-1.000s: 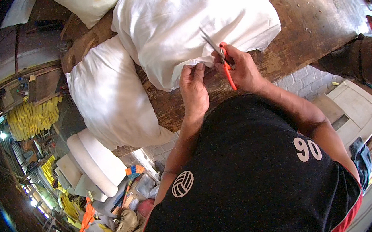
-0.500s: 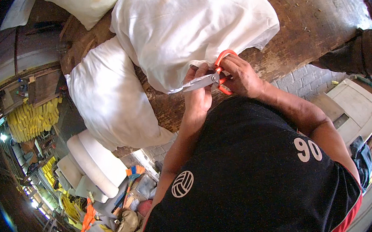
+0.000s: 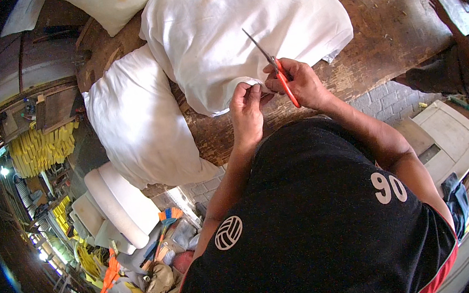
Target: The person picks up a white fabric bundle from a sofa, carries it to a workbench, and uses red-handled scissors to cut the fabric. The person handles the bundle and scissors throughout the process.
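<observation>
Taking the big white pillow (image 3: 245, 27) on the wooden worktop (image 3: 392, 29) as my marker: off to its left lies a second white pillow (image 3: 139, 127), its near end hanging over the worktop's edge, and below that one, down on the floor, stand pale foam cushions (image 3: 113, 206) amid clutter (a heap of yellow pieces (image 3: 40, 148) sits farther left still). At the big pillow's near edge my left hand (image 3: 247, 114) is pinching the fabric at a corner, fingers closed on the cloth. Just to the right of it my right hand (image 3: 296, 84) is clenched around the orange handles of a pair of scissors (image 3: 272, 64); the metal blades are together and point up and to the left, lying over the pillow's white cover. Whether the tips touch the fabric I cannot tell. Both of my hands are close together, almost touching, at the pillow's near edge above my black shirt (image 3: 321, 223). Far to the pillow's right, at the worktop's other end, another person's hand (image 3: 440, 8) rests on the wood.
</observation>
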Tool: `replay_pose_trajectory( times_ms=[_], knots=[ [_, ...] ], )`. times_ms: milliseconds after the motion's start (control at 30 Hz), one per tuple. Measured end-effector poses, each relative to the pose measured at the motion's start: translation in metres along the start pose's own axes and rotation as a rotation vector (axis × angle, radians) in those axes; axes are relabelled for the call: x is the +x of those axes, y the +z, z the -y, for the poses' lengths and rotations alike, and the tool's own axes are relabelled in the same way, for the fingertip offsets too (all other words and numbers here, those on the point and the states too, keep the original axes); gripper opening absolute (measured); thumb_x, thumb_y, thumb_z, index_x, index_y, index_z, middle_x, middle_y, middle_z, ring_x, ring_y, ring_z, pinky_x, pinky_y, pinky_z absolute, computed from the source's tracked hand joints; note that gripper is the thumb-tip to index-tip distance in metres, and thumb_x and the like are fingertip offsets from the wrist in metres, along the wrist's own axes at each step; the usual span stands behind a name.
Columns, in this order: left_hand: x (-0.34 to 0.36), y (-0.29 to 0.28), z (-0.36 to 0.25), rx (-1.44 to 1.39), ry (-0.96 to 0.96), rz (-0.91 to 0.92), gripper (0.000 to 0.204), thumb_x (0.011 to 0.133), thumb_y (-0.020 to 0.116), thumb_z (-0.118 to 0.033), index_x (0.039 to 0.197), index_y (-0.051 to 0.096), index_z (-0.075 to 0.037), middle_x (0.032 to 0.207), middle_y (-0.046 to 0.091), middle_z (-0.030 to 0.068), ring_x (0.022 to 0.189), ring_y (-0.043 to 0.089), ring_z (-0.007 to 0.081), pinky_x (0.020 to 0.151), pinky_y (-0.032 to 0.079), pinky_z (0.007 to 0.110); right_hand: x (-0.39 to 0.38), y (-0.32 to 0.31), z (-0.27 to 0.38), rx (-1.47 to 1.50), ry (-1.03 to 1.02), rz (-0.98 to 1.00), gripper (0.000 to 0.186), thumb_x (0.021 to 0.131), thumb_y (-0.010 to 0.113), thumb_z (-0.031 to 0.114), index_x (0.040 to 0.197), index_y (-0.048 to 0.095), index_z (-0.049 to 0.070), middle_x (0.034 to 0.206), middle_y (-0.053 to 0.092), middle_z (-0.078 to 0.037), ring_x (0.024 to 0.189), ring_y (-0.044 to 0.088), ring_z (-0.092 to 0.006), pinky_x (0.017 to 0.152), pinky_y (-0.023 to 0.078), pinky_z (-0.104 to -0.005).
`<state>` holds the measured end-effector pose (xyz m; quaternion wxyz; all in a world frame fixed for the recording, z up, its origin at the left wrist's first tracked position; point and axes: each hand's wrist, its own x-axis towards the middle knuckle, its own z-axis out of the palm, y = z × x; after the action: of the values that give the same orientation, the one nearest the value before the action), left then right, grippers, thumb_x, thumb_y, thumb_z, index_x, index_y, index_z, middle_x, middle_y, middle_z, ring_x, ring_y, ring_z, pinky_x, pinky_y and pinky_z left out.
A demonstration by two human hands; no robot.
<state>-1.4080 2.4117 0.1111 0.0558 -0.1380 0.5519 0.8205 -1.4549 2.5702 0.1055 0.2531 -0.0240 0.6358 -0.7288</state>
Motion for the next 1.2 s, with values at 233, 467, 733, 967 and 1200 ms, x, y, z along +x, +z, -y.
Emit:
replay_pose_trajectory(
  times_ms=[233,467,733,967,1200],
  knots=[
    [-0.002,0.000,-0.002,0.095,-0.006,-0.083,0.008,0.094,0.055,-0.006,0.098,0.053,0.001,0.090,0.059,0.0054,0.081,0.061,0.0119,0.075,0.056,0.029,0.006,0.002,-0.001,0.077,0.035,0.078,0.030,0.086,0.067,0.005,0.113,0.056,-0.002,0.092,0.063,-0.005,0.083,0.063,-0.0119,0.075,0.052,-0.0261],
    [-0.012,0.003,-0.002,0.165,0.092,-0.186,0.017,0.091,0.063,-0.006,0.102,0.054,0.003,0.088,0.062,0.0062,0.078,0.060,0.0102,0.071,0.052,0.026,0.013,0.001,0.000,0.298,0.121,0.080,0.023,0.085,0.067,0.005,0.106,0.059,0.001,0.085,0.063,-0.004,0.078,0.063,-0.0121,0.069,0.052,-0.0251],
    [-0.007,0.009,-0.002,0.365,0.139,-0.249,0.015,0.089,0.063,-0.004,0.099,0.056,0.004,0.083,0.063,0.0074,0.075,0.061,0.0108,0.069,0.050,0.024,0.016,0.002,-0.010,0.314,0.083,0.076,0.021,0.084,0.067,0.004,0.103,0.059,0.000,0.086,0.065,-0.006,0.080,0.064,-0.0135,0.072,0.053,-0.0266],
    [-0.005,0.009,-0.002,0.703,0.133,-0.286,0.010,0.090,0.060,-0.003,0.094,0.059,0.005,0.082,0.065,0.0092,0.072,0.063,0.0113,0.067,0.052,0.024,0.011,0.008,-0.008,0.091,0.045,0.008,0.020,0.087,0.065,0.005,0.104,0.055,-0.001,0.089,0.065,-0.008,0.085,0.064,-0.0145,0.077,0.053,-0.0277],
    [0.001,-0.008,0.013,0.177,-0.004,-0.209,0.009,0.091,0.057,-0.003,0.095,0.057,0.005,0.085,0.065,0.0101,0.072,0.065,0.0154,0.069,0.056,0.028,0.008,0.012,-0.009,0.094,0.040,-0.008,0.018,0.088,0.063,0.003,0.103,0.054,-0.002,0.089,0.063,-0.007,0.084,0.063,-0.0144,0.077,0.053,-0.0273]
  ],
)
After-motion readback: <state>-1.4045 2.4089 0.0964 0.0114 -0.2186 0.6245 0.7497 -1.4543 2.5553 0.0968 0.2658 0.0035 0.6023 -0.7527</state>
